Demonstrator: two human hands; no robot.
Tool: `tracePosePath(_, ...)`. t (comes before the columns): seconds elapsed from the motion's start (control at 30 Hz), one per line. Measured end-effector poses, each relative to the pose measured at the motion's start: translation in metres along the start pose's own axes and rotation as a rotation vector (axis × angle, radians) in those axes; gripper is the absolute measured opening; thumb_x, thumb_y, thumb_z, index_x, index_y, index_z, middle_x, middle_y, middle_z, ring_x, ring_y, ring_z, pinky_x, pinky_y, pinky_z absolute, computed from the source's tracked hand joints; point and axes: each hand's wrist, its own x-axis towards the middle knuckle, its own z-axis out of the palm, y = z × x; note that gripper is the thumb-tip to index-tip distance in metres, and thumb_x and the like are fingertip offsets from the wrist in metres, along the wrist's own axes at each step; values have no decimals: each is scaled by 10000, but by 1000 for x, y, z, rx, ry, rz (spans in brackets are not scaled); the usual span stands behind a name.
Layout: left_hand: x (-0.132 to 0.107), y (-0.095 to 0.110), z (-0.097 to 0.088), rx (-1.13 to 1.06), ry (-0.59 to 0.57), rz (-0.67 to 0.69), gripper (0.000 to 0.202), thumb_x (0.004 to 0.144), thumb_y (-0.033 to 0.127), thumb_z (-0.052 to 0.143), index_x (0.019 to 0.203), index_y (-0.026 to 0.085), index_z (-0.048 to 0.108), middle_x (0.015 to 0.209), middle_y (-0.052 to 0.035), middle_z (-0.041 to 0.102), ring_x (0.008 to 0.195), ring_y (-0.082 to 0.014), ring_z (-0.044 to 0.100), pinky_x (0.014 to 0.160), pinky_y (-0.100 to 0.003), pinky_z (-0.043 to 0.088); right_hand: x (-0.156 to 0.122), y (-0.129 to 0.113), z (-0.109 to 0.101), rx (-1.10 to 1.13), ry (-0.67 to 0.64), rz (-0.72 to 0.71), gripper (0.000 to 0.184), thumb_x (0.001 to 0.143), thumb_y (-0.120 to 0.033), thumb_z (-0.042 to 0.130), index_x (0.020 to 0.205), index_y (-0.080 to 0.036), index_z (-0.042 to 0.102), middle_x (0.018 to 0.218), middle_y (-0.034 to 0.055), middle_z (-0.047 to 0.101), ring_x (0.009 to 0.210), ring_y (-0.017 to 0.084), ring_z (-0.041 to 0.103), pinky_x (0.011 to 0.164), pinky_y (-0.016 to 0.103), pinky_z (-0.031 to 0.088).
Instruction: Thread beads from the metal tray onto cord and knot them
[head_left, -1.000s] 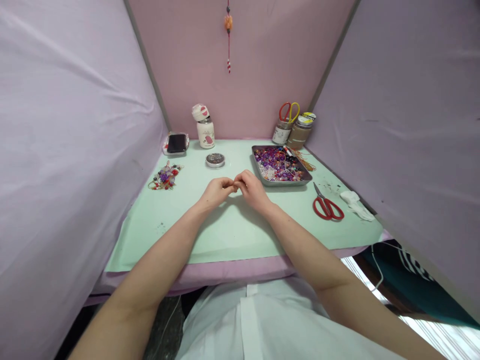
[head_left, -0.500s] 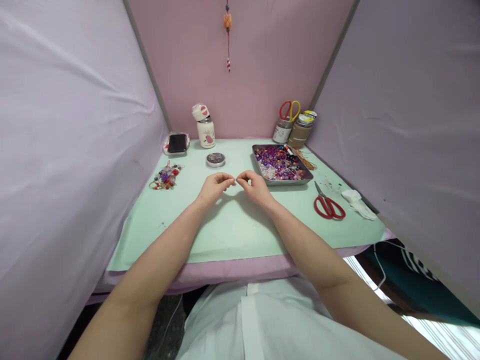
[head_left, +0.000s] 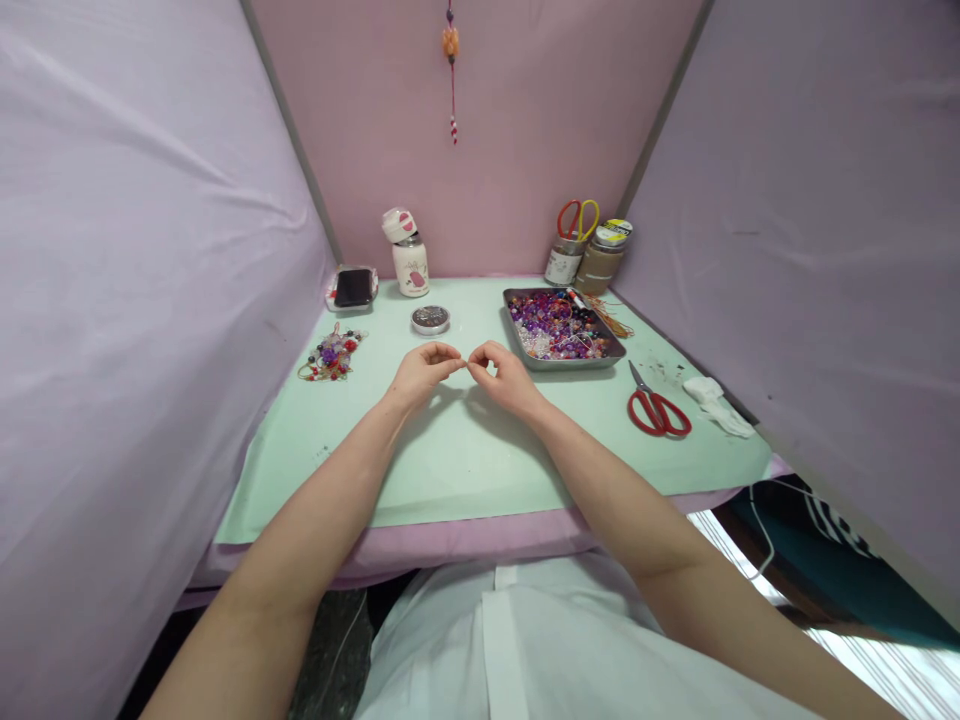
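Note:
My left hand [head_left: 427, 372] and my right hand [head_left: 502, 373] meet fingertip to fingertip above the middle of the green-covered table [head_left: 465, 470]. Both are closed in a pinch, thumb against forefinger. Whatever lies between the fingertips is too small to make out. Just right of my right hand stands a dark metal tray [head_left: 577, 364] full of purple, clear, red and dark beads [head_left: 555, 322]. Behind my left hand sits a small round tin [head_left: 430, 320] with dark contents.
Left lies a pile of strung beads [head_left: 334, 355]; behind it, a phone [head_left: 354, 288] and a white bottle [head_left: 411, 265]. Right are red-handled scissors [head_left: 658, 410] and a crumpled white tissue [head_left: 718, 405]. Jars [head_left: 602, 260] stand at the back. A beaded cord [head_left: 451, 80] hangs on the pink wall.
My left fingers have straightened a little, and their tips now meet the right fingertips more closely. The view has shifted very slightly; the objects on the table stay put.

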Motion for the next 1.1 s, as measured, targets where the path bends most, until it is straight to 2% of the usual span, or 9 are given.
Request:
tracePosePath(0.03,0,0,0,-9,-20,17,276,583,286,766,758,172,586,700,17,599,645,-92,522,665,-260,398,1,0,0,55,1,46,52,784,-258,538,779,-209,556,830,15,583,782,144,524,737,301,412)
tracePosePath(0.13,-1,1,0,-28,-74,50,299,594,286,754,775,177,543,714,21,603,705,-110,566,728,-271,415,2,0,0,268,-45,195,165,777,-288,557,921,-212,585,968,31,622,844,143,573,753,307,457)
tracePosePath(0.23,-2,3,1,8,-83,86,275,615,286,727,766,175,526,733,12,605,724,-120,572,759,-288,425,2,0,0,398,-106,262,161,745,-290,608,874,-193,609,903,34,650,813,143,612,773,325,489)
tracePosePath(0.33,-3,5,2,106,-12,159,220,652,277,689,750,174,521,734,12,584,719,-116,550,755,-285,428,2,1,0,441,-80,319,171,688,-278,681,802,-176,605,775,18,651,740,144,639,782,343,504)
tracePosePath(0.43,-5,6,5,238,85,237,168,679,261,655,733,180,518,730,14,563,718,-116,532,714,-267,427,1,0,1,476,-64,372,214,643,-272,726,780,-171,596,742,12,655,714,146,653,778,348,516)
tracePosePath(0.67,-10,3,8,380,126,428,98,757,234,598,793,191,517,770,6,605,746,-127,588,751,-286,465,0,-6,1,560,-66,381,273,609,-304,768,768,-177,585,724,-2,645,724,150,658,763,336,525)
tracePosePath(0.8,-12,4,8,385,145,466,88,776,220,589,804,193,511,771,9,610,718,-120,607,723,-271,469,1,-5,-1,569,-109,346,277,651,-374,746,780,-182,594,742,3,637,700,136,635,714,317,511)
tracePosePath(0.97,-13,5,8,345,120,463,81,800,233,573,806,193,502,806,7,612,679,-112,632,675,-258,472,3,3,-3,460,-76,303,257,743,-436,651,752,-184,600,630,-31,563,515,66,459,525,237,362)
tracePosePath(1.1,-13,2,10,294,56,477,91,804,242,574,797,189,500,790,11,606,651,-106,634,656,-257,488,3,7,-4,488,-78,343,267,727,-437,663,803,-184,631,564,-48,512,498,64,386,504,230,297)
